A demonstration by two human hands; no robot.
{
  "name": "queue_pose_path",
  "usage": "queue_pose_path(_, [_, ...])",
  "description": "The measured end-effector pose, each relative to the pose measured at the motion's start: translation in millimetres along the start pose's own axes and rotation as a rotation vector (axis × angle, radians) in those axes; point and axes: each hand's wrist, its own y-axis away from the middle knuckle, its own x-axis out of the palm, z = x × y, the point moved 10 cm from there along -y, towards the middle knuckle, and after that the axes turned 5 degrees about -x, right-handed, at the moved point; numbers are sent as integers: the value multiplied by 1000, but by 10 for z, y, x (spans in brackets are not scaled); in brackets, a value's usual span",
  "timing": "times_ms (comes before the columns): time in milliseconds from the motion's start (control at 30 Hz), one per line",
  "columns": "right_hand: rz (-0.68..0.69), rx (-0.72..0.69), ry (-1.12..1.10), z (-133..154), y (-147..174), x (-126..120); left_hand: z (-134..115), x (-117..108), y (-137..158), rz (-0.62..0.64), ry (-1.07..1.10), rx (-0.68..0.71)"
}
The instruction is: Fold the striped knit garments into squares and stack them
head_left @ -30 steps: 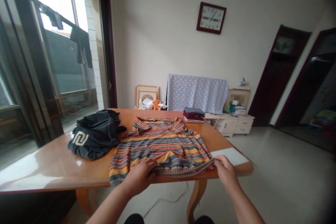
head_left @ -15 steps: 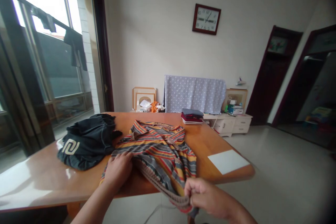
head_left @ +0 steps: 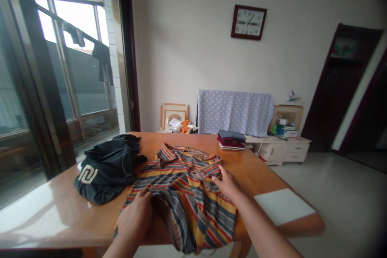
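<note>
A striped collared shirt (head_left: 184,185) in yellow, grey and red lies spread on the wooden table, its collar toward the far side. Its ribbed near hem sags over the table's front edge. My left hand (head_left: 136,211) is closed on the hem at the left, fingers curled over the cloth. Over at the right shoulder, beside the collar, my right hand (head_left: 227,183) reaches out with thumb and fingers apart, at the fabric. A crumpled dark garment (head_left: 109,169) with a pale logo lies left of the shirt.
A stack of folded clothes (head_left: 231,140) sits at the table's far edge. A white sheet (head_left: 284,206) lies near the right corner of the table (head_left: 260,169). Behind are a white cabinet (head_left: 294,151) and a dotted cloth (head_left: 236,111); a glass window stands on the left.
My right hand has let go of the near hem and moved up to the shirt's right shoulder. The hem's right part has dropped. My left hand stays at the hem; the view has turned left.
</note>
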Motion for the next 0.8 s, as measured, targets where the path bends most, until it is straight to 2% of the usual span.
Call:
queue_pose_path(133, [151, -61, 228, -48, -90, 282, -18, -15, -90, -27, -58, 21])
queue_pose_path(200, [173, -52, 275, -97, -51, 264, -28, -11, -156, -26, -56, 34])
queue_pose_path(333, [112, 35, 339, -343, 239, -127, -74, -26, -301, -35, -30, 44])
queue_pose_path(467, [109, 186, 193, -693, 847, -605, -179, -106, -455, -70, -34, 76])
queue_pose_path(533, [217, 227, 27, -773, 1154, -700, -222, -197, -515, -136, -48, 100])
queue_pose_path(633, [414, 203, -174, -661, 1398, -757, -195, -325, -559, -245, -59, 71])
queue_pose_path(700, [416, 170, -219, -538, 1308, -862, -117, -336, -565, -255, -32, 3])
queue_pose_path(800, [245, 113, -167, -404, 873, -1029, 54, -204, -532, -136, 56, -151])
